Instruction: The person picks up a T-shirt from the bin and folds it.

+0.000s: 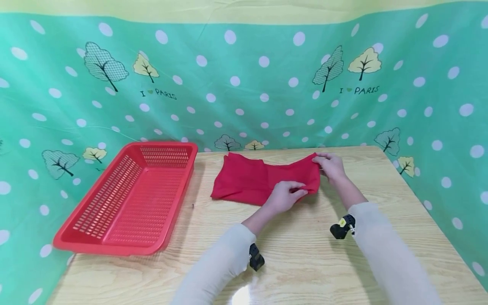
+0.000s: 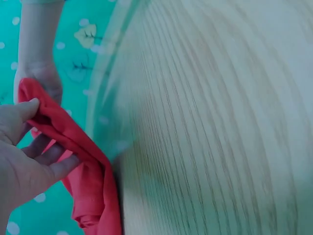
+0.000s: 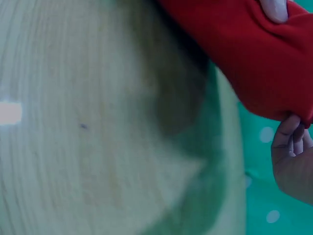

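Observation:
A piece of red cloth [image 1: 244,180], folded in layers at its left part, lies toward the back of the table. My left hand [image 1: 283,197] pinches its near edge by the right end, thumb and fingers at the fabric. At the far right corner, my right hand [image 1: 331,167] grips the cloth between thumb and fingers. Between both hands the right end is raised. The left wrist view has the cloth [image 2: 95,181] hanging in folds beside my left hand [image 2: 29,161]. In the right wrist view, my right hand [image 3: 296,161] pinches a corner of the taut cloth [image 3: 264,63].
A red plastic basket [image 1: 175,212] with slotted sides stands on the left of the wooden table [image 1: 289,262]. A green dotted curtain [image 1: 263,106] with printed trees hangs behind and along both sides. Small black cameras [image 1: 256,257] are strapped at both wrists.

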The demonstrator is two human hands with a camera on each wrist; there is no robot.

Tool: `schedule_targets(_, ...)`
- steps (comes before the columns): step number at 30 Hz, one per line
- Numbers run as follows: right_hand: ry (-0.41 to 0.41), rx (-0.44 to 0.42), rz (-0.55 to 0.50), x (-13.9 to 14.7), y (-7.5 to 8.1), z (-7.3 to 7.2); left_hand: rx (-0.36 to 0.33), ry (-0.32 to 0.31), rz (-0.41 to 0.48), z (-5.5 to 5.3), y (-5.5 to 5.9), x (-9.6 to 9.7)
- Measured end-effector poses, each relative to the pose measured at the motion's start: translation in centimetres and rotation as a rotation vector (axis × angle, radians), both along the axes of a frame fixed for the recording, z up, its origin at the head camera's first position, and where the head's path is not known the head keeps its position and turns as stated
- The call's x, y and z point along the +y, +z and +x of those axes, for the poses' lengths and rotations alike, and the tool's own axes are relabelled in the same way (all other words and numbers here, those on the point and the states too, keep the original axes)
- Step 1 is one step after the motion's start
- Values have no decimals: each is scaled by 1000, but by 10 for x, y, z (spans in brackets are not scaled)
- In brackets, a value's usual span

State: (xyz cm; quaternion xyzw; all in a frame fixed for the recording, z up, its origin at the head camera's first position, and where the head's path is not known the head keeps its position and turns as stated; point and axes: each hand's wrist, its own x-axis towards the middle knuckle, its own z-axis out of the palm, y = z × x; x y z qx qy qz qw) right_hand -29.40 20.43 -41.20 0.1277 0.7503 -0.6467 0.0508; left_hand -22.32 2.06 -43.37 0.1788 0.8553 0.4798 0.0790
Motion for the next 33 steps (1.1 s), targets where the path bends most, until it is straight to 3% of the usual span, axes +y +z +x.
schedule_targets(7,-94,53,-83,-4,33,2,-46,80,242,1,9,9)
schedule_targets(15,-176,97,-123,-40,61,-6,-95,191,424,-3,20,-12)
schedule_targets(26,-101,150,-131,-105,80,-18,-221,372,697,-5,27,-71)
schedule_targets(33,97,154,-125,-135,76,-18,-264,519,831,-2,14,-100)
